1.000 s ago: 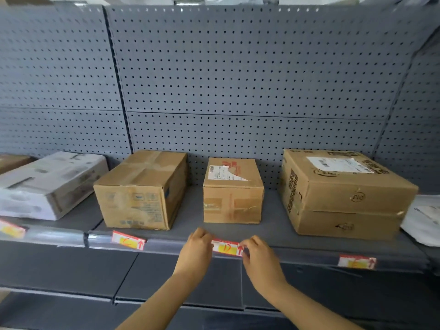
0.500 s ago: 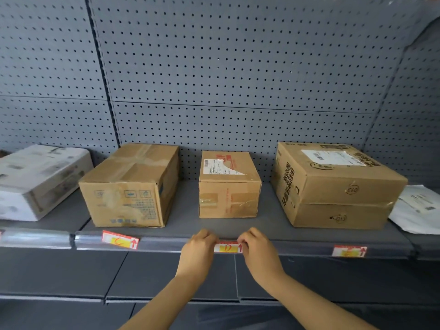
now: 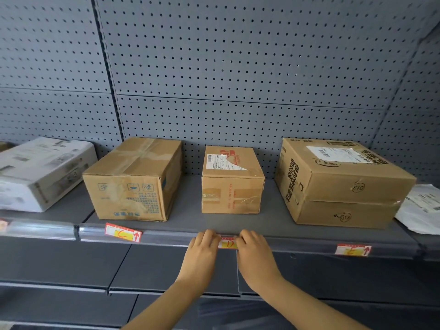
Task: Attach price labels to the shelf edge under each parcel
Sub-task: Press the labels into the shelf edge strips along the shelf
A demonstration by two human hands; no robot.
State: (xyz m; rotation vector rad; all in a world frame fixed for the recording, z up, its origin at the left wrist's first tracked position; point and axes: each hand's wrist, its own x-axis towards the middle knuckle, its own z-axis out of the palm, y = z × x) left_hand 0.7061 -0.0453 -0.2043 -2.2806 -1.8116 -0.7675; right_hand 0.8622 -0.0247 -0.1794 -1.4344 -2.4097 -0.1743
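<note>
A: Where does the label sit against the hands?

B: Low in the middle of the frame. The middle price label (image 3: 227, 242) lies on the shelf edge (image 3: 166, 236), right between the left hand (image 3: 202, 248) and the right hand (image 3: 256, 252). Each hand covers one end of it, fingers curled over the lip of the edge and pressing on the label, so both are closed on it; only a narrow red and yellow strip shows between them.

A: And which parcel is above it?

B: The small cardboard box (image 3: 232, 184), straight above, a squat brown cube with a torn white shipping slip and shiny clear tape on its front.

A: The others?

B: Left of centre, a longer taped box (image 3: 133, 184) with blue print, above the left label (image 3: 123, 232), which sits slightly tilted. At right, a wide flat box (image 3: 342, 184) with black lettering, above the right label (image 3: 352, 250). At far left lies a white wrapped parcel (image 3: 42, 172), blurred; at far right a white mailer bag (image 3: 421, 208), soft and wrinkled.

A: The shelf itself?

B: Matte grey metal, with a glossy clear strip along the edge and a perforated back panel (image 3: 238, 67) dotted with small round holes.
</note>
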